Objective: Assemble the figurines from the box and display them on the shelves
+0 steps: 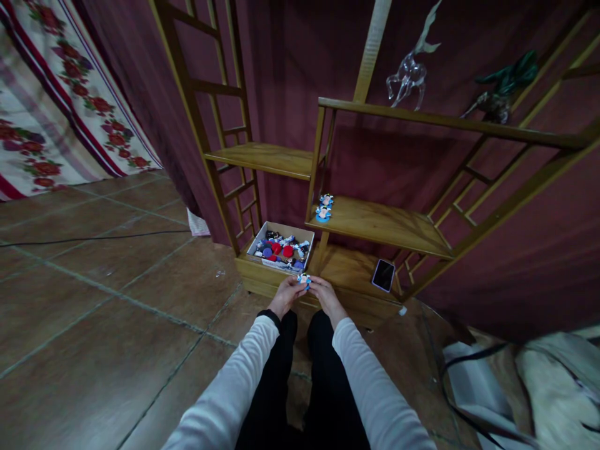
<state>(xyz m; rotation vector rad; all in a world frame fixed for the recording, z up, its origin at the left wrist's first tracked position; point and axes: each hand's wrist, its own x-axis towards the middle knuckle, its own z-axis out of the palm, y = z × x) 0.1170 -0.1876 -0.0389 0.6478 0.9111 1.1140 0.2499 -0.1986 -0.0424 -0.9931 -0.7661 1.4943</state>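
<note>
Between my left hand (287, 295) and my right hand (325, 295) is a small blue-and-white figurine (304, 279), gripped by the fingers of both. It is held just in front of a cardboard box (257, 255) on the lowest level of a wooden shelf unit. Many small figurines with red, blue, white and dark parts (287, 250) lie jumbled in that box. Two similar blue-and-white figurines (323, 213) stand on round blue bases at the left end of the middle shelf (384, 224), one behind the other.
A phone (383, 275) lies on the lower shelf to the right. A clear glass deer-like figure (409, 78) and a green-and-brown ornament (501, 94) stand on the top shelf. A dark cable (103, 238) crosses the tiled floor. Bags (553, 375) sit at the lower right.
</note>
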